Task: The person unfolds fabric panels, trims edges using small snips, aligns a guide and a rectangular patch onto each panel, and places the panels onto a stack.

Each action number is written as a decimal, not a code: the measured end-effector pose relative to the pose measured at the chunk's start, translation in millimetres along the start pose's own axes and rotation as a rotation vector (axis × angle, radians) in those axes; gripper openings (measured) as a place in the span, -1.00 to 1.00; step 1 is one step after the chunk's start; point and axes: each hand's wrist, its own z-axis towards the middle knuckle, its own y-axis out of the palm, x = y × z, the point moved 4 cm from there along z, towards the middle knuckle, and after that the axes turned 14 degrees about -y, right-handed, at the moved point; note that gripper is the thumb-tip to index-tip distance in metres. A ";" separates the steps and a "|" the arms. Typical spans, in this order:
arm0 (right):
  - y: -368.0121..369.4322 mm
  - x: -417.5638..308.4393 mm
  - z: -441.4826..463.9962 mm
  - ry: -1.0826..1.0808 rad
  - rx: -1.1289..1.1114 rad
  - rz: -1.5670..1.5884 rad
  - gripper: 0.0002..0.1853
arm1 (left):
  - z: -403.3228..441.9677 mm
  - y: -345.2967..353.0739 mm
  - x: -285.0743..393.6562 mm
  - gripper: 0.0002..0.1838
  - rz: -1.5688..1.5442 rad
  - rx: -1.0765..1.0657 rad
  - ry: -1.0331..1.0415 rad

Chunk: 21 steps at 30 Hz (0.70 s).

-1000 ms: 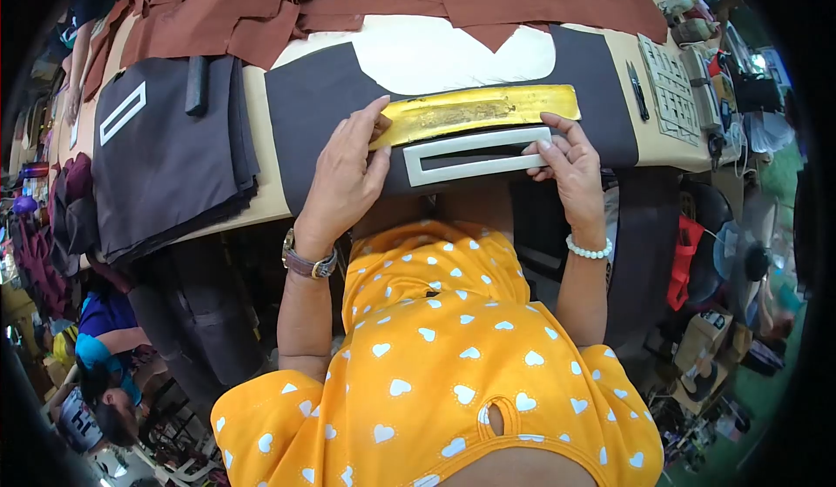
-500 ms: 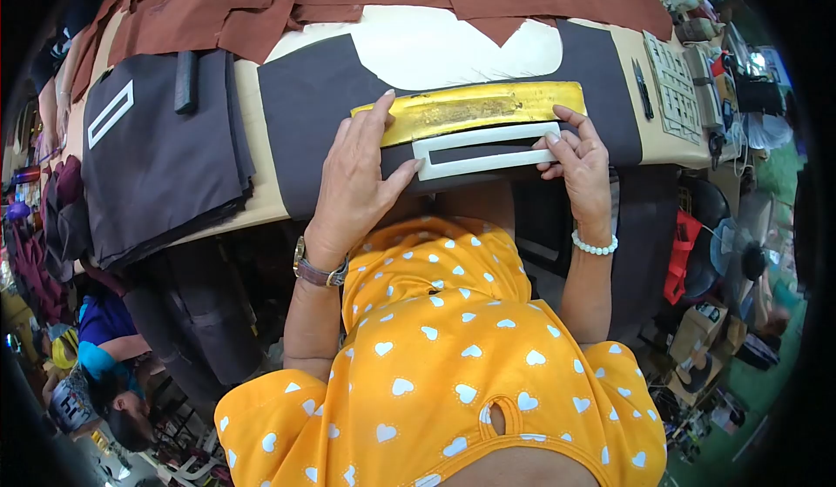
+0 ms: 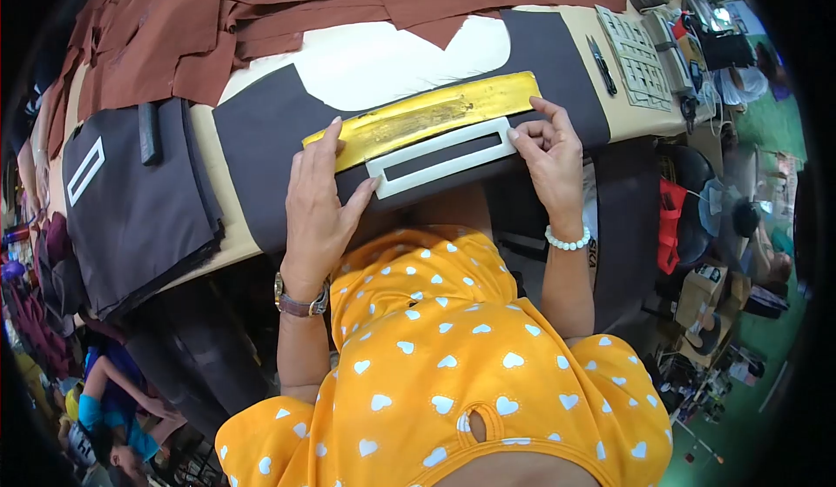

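A white rectangular frame (image 3: 444, 172) with a long slot lies on a dark fabric piece (image 3: 261, 139), near its front edge. Just beyond it is a curved yellow strip (image 3: 435, 114) with worn, dark marks along its middle. My left hand (image 3: 315, 195) is spread, its thumb at the frame's left end and its fingertips on the strip's left end. With its thumb at the frame's right end, my right hand (image 3: 556, 161) has several fingers curled; its forefinger reaches the strip's right end. The undersides of the fingertips are hidden.
At left, a stack of dark fabric (image 3: 131, 217) bears another white slotted frame (image 3: 85, 171) and a dark bar-shaped object (image 3: 150, 134). Brown fabric pieces (image 3: 296, 4) cover the far side. Small scissors or snips (image 3: 601, 65) lie at right. Another person (image 3: 117, 404) is at lower left.
The view has turned, so the table appears shifted left and tilted. My right hand has moved from the frame's lower right edge to its right end, uncovering the slot. My left hand keeps its place.
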 end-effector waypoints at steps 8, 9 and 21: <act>-2.1 -0.8 1.5 0.022 0.014 -0.052 -0.54 | -0.1 1.1 -1.9 -0.25 0.007 -0.007 0.001; -2.3 -3.6 2.4 0.024 0.011 -0.058 -0.55 | -0.2 1.2 -1.9 -0.25 0.008 -0.008 -0.003; 11.5 -25.3 -14.7 -0.542 -0.035 -0.811 -0.86 | -24.3 18.8 14.1 -0.73 0.225 0.085 0.333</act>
